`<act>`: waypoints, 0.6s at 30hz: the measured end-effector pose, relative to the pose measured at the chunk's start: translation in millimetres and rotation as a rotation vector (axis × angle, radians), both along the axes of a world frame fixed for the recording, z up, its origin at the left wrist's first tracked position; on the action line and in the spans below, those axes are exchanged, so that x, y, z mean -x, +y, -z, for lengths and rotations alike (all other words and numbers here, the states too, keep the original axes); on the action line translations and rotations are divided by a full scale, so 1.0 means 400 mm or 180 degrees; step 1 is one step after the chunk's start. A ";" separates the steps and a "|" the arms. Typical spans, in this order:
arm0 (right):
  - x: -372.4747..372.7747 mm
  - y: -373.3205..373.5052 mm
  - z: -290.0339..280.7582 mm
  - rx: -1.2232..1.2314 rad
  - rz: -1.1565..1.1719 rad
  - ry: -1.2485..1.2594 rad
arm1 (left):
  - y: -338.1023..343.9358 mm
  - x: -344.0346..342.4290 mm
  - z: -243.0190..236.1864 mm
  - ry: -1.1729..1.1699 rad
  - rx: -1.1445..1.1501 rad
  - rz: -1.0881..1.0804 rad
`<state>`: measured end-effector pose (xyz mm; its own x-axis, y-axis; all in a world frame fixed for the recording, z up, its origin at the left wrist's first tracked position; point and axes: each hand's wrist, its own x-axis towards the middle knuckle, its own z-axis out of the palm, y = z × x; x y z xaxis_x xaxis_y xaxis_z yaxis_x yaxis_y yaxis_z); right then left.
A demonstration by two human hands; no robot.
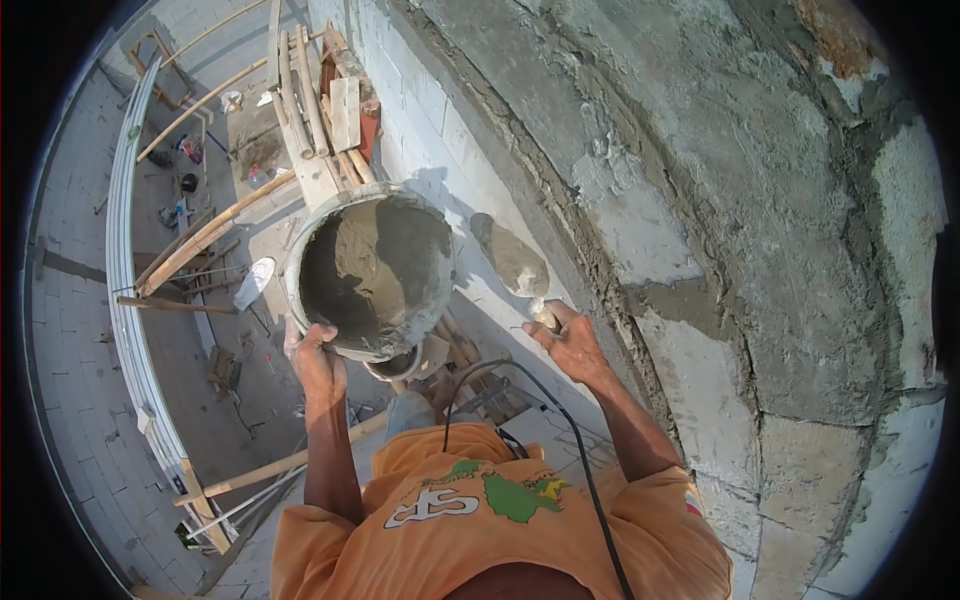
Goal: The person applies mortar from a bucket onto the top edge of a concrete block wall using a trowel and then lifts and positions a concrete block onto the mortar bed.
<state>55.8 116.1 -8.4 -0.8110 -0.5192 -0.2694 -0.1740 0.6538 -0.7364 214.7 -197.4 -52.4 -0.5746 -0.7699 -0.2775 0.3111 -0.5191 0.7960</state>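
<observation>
My left hand [318, 358] grips the near left rim of a round bucket [296, 262], thumb over the edge. Wet grey mortar [365, 262] coats the inside and lies in it, partly in shadow. My right hand [570, 345] is closed round the handle of a trowel [512, 258]. The trowel's rounded blade is smeared with mortar and points away from me, just right of the bucket and apart from it. Beyond it stands the block wall [700, 200], partly covered with rough grey mortar.
Bamboo poles [215, 235] and wooden planks [345, 115] form scaffolding ahead and to the left. Long pale metal lengths [125, 260] run along the left. A second container [395, 365] sits partly hidden beneath the bucket. A black cable [585, 450] hangs across my shirt. Scattered items lie on the floor far below.
</observation>
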 end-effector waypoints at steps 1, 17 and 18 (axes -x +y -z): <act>0.005 0.022 0.011 -0.0083 0.0349 -0.0178 | 0.005 0.002 0.000 -0.0014 -0.0041 -0.0017; 0.163 0.047 0.011 0.1882 0.2141 -0.2183 | 0.023 0.037 0.065 -0.0304 -0.0053 0.0171; 0.168 0.046 0.001 0.1939 0.2241 -0.2315 | 0.028 0.046 0.051 -0.0320 -0.0035 0.0161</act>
